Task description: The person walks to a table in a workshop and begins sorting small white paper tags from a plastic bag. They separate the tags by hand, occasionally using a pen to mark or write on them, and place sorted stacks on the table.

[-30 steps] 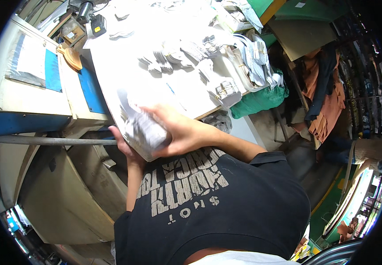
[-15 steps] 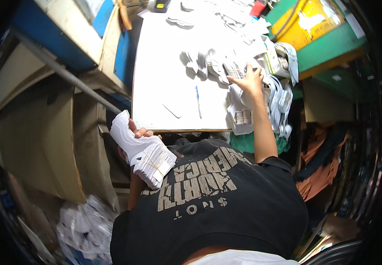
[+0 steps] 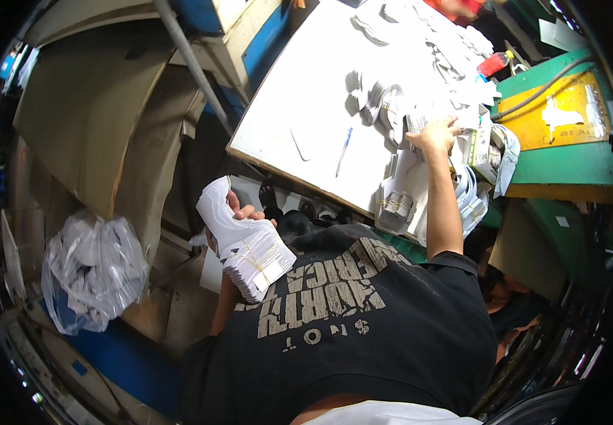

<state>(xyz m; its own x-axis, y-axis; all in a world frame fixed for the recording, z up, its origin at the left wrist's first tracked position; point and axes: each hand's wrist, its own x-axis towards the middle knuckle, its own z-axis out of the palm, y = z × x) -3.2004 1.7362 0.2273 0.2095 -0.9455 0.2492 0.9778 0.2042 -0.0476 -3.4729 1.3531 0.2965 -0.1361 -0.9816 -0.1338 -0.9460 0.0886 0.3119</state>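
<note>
My left hand (image 3: pixel 245 208) grips a thick stack of white cut-out pieces (image 3: pixel 258 256) held by a rubber band, in front of my black shirt and off the table's near edge. Over the right side of the white table (image 3: pixel 278 117), my right hand (image 3: pixel 434 136) has its fingers apart, with the thumb beside a banded bundle of white pieces (image 3: pixel 415 125). Whether it touches that bundle I cannot tell. More white bundles (image 3: pixel 377 99) stand just left of it. Nearer to me lies another banded bundle (image 3: pixel 397 203).
A blue pen (image 3: pixel 344 151) and a flat white piece (image 3: pixel 300 145) lie on the table. Beyond are loose white pieces and a red bottle (image 3: pixel 492 65). A green and yellow surface (image 3: pixel 558 113) borders the right. A filled clear plastic bag (image 3: pixel 95 273) sits lower left.
The view has turned, so the table now slants to the right and more floor shows at left. My left hand keeps the stack; my right hand stays by the bundles.
</note>
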